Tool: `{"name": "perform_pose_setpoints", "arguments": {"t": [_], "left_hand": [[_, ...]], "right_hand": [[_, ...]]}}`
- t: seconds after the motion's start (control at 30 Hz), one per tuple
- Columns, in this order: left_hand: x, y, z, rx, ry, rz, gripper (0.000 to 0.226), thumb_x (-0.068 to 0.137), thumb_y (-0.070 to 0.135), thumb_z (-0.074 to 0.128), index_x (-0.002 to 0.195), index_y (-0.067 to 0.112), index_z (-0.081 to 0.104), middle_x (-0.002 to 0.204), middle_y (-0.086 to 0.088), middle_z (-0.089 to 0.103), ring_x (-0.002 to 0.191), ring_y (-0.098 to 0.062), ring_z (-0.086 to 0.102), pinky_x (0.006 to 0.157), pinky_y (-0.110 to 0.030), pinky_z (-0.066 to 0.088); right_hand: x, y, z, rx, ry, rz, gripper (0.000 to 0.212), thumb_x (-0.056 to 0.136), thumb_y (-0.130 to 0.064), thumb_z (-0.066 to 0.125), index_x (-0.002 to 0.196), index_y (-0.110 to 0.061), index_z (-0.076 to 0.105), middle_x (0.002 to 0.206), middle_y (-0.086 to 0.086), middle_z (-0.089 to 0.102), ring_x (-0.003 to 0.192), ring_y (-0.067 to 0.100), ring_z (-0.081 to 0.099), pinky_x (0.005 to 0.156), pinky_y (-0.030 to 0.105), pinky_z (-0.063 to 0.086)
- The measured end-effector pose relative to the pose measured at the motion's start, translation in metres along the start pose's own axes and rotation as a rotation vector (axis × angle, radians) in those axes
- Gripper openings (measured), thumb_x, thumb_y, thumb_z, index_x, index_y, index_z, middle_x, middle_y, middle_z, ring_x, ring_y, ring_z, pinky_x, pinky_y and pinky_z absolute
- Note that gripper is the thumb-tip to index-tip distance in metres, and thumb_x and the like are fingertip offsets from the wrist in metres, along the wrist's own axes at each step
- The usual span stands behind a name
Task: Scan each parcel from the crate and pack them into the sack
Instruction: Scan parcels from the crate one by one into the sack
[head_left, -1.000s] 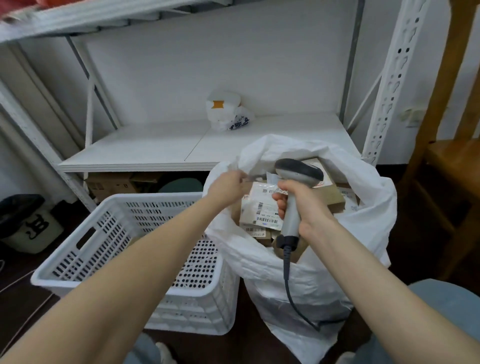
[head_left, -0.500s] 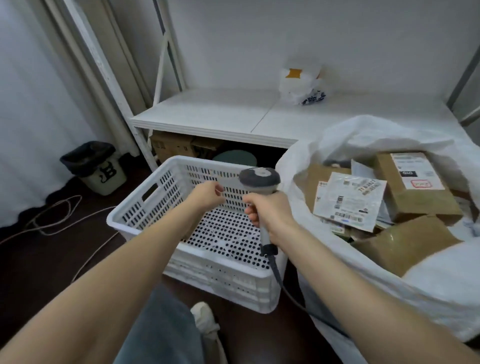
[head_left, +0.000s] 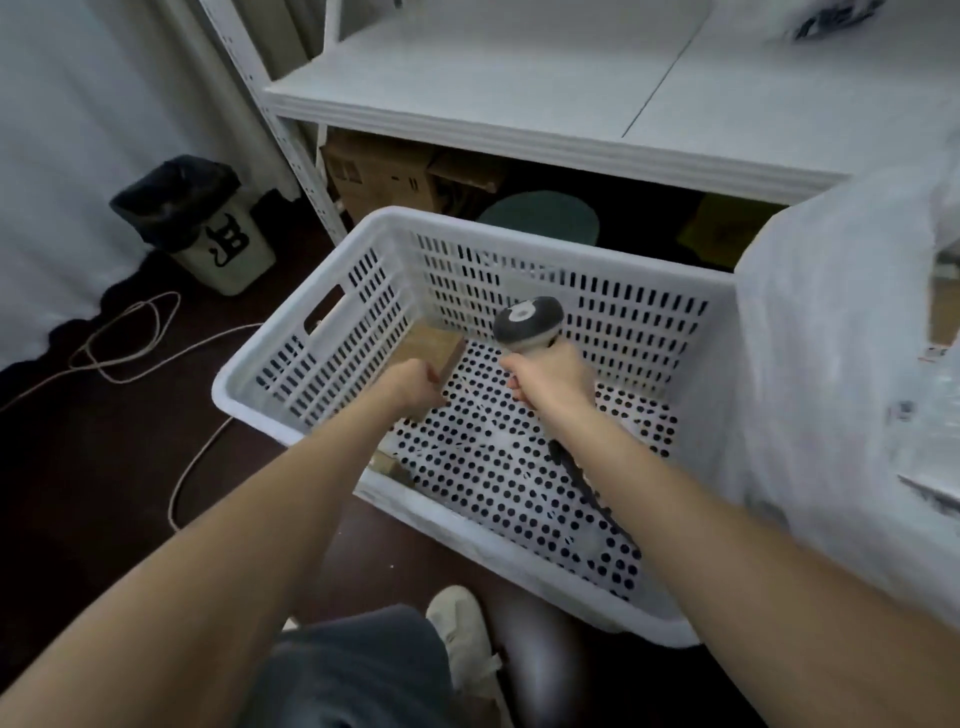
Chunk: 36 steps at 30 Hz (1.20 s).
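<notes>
A: Parcel?
B: Small brown cardboard box, blurred, low in the white crate, left side. Left hand grips it.
A: Right hand?
B: Clasps the grey scanner.

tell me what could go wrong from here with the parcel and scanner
The left hand seems to hold the cardboard parcel by one end only, so it might slip on lifting. The cable of the barcode scanner in the right hand trails across the crate floor and could snag.
</notes>
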<state>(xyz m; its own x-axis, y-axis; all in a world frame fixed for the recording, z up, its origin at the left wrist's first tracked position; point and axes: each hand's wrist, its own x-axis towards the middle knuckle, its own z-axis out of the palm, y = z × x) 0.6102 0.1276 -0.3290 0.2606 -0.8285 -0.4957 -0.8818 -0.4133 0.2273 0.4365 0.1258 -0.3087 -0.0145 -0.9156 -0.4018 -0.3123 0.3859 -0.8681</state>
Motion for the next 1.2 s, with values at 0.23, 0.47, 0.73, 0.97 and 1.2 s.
{"name": "perform_pose_setpoints", "arguments": {"t": [0.23, 0.47, 0.73, 0.97, 1.2], "left_hand": [[0.086, -0.04, 0.037, 0.177, -0.213, -0.084, 0.066, 0.087, 0.035, 0.068, 0.139, 0.004, 0.043, 0.135, -0.013, 0.052, 0.12, -0.029, 0.053, 0.097, -0.034, 0.045], [0.112, -0.074, 0.071, 0.704, -0.573, -0.232, 0.07, 0.087, 0.057, 0.059, 0.131, 0.003, 0.054, 0.122, -0.009, 0.058, 0.115, -0.027, 0.056, 0.099, -0.036, 0.047], [0.106, -0.064, 0.068, 0.529, -0.522, -0.233, 0.051, 0.093, 0.043, 0.056, 0.128, 0.006, 0.056, 0.114, -0.01, 0.059, 0.113, -0.029, 0.059, 0.099, -0.038, 0.049], [0.069, -0.011, 0.031, -0.066, -0.151, 0.058, 0.068, 0.072, 0.038, 0.075, 0.128, 0.016, 0.044, 0.117, -0.008, 0.051, 0.104, -0.024, 0.053, 0.081, -0.03, 0.048], [-0.034, 0.026, -0.036, -0.402, 0.024, 0.285, 0.055, 0.076, 0.021, 0.074, 0.124, 0.014, 0.047, 0.117, -0.004, 0.051, 0.105, -0.019, 0.053, 0.079, -0.023, 0.048]], "right_hand": [[0.063, 0.043, 0.043, 0.234, -0.122, 0.333, 0.01, 0.083, -0.011, 0.073, 0.085, -0.003, 0.067, 0.061, 0.004, 0.063, 0.046, 0.011, 0.054, 0.046, 0.021, 0.044], [0.079, 0.087, 0.061, 0.286, -0.207, 0.514, 0.009, 0.085, -0.01, 0.07, 0.09, -0.004, 0.067, 0.065, 0.006, 0.064, 0.049, 0.01, 0.055, 0.048, 0.02, 0.047], [0.069, 0.101, 0.049, 0.354, -0.218, 0.553, 0.007, 0.086, -0.011, 0.068, 0.088, -0.005, 0.066, 0.067, 0.007, 0.066, 0.05, 0.01, 0.056, 0.05, 0.02, 0.049], [0.042, 0.055, 0.01, 0.354, -0.1, 0.365, 0.01, 0.085, -0.014, 0.071, 0.09, -0.006, 0.069, 0.076, 0.005, 0.069, 0.059, 0.011, 0.06, 0.058, 0.021, 0.051], [-0.03, 0.007, -0.043, 0.384, 0.096, 0.075, 0.029, 0.077, -0.026, 0.079, 0.099, -0.012, 0.068, 0.091, 0.005, 0.072, 0.086, 0.02, 0.068, 0.086, 0.039, 0.056]]}}
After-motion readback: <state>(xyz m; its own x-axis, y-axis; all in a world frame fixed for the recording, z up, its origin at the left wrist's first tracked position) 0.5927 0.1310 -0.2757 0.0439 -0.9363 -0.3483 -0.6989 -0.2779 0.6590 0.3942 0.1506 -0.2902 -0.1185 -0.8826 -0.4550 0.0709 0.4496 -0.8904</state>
